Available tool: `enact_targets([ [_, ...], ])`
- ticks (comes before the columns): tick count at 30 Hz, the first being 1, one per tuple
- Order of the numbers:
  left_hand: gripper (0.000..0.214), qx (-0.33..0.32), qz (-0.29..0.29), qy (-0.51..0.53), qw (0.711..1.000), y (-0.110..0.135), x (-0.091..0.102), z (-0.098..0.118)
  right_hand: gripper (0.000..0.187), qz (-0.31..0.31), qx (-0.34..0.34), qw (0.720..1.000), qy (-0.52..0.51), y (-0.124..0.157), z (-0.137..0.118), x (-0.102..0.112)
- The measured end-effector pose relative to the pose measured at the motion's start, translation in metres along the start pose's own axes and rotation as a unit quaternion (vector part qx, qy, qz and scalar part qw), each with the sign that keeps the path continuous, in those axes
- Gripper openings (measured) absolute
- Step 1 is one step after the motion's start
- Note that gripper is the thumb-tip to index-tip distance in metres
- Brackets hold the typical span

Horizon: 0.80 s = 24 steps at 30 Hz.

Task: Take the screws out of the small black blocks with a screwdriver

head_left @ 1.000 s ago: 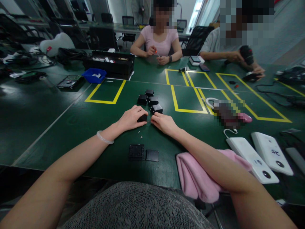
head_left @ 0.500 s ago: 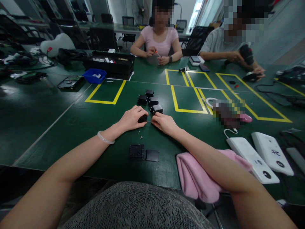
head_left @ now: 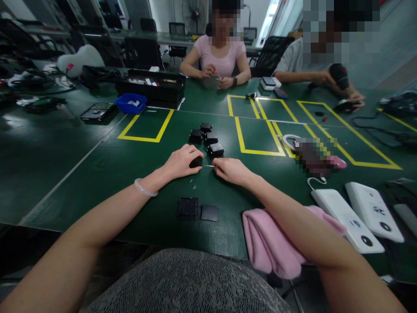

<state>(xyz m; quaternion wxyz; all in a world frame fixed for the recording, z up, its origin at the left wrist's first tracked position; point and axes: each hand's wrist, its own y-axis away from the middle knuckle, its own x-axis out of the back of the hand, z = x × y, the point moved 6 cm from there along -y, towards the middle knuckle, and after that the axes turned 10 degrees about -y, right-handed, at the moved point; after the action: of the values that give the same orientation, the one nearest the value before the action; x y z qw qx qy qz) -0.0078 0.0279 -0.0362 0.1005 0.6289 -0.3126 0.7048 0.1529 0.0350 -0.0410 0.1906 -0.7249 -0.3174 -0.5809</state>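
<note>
My left hand [head_left: 185,160] rests on the table, its fingers wrapped round a small black box [head_left: 196,162]. My right hand [head_left: 232,170] is closed on a thin metal rod [head_left: 209,165], whose bare tip points left at the box with a small gap between. Whatever handle the rod has is hidden by the fingers. Just beyond both hands sit several similar black boxes, the nearest a black box [head_left: 216,149] with a shiny top. Tiny screws [head_left: 194,187] lie below my left hand. Closer to me are an open black casing [head_left: 188,208] and a flat black cover [head_left: 209,212].
A pink cloth [head_left: 272,243] lies under my right forearm, beside white power banks [head_left: 342,219]. Yellow tape [head_left: 262,152] marks the green table. A blue tray [head_left: 130,104] and a black bin [head_left: 151,87] stand at the back left. Two people work across the table.
My right hand has drawn back to the right, away from the black box, so more of the thin metal rod shows. My left hand keeps its hold.
</note>
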Motion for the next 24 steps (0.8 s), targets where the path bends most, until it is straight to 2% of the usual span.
enact_targets([
  [5, 0.027, 0.003, -0.003, 0.0, 1.0, 0.0, 0.0, -0.002, 0.032, -0.005, 0.006, 1.0, -0.013, 0.004, 0.005, 0.006],
  [11, 0.027, -0.002, -0.008, 0.0, 1.0, 0.0, 0.002, -0.003, 0.03, -0.006, -0.055, 0.998, -0.039, 0.007, 0.019, 0.009],
  [12, 0.027, -0.002, -0.008, 0.001, 1.0, 0.0, 0.002, -0.003, 0.028, -0.004, -0.053, 0.997, -0.056, 0.007, 0.022, 0.01],
  [15, 0.028, -0.001, -0.013, 0.006, 1.0, 0.0, 0.003, -0.004, 0.028, -0.001, 0.008, 0.991, -0.131, 0.006, 0.023, 0.01],
  [18, 0.028, 0.003, -0.014, 0.006, 1.0, 0.001, 0.002, -0.007, 0.031, 0.004, 0.004, 0.984, -0.18, 0.007, 0.029, 0.01],
  [22, 0.029, 0.0, -0.005, 0.004, 1.0, 0.003, 0.0, -0.009, 0.025, -0.003, -0.035, 0.987, -0.157, 0.006, 0.033, 0.003],
  [24, 0.029, -0.001, -0.003, 0.004, 1.0, 0.003, -0.001, -0.01, 0.024, -0.007, -0.03, 0.988, -0.151, 0.005, 0.032, -0.001],
])
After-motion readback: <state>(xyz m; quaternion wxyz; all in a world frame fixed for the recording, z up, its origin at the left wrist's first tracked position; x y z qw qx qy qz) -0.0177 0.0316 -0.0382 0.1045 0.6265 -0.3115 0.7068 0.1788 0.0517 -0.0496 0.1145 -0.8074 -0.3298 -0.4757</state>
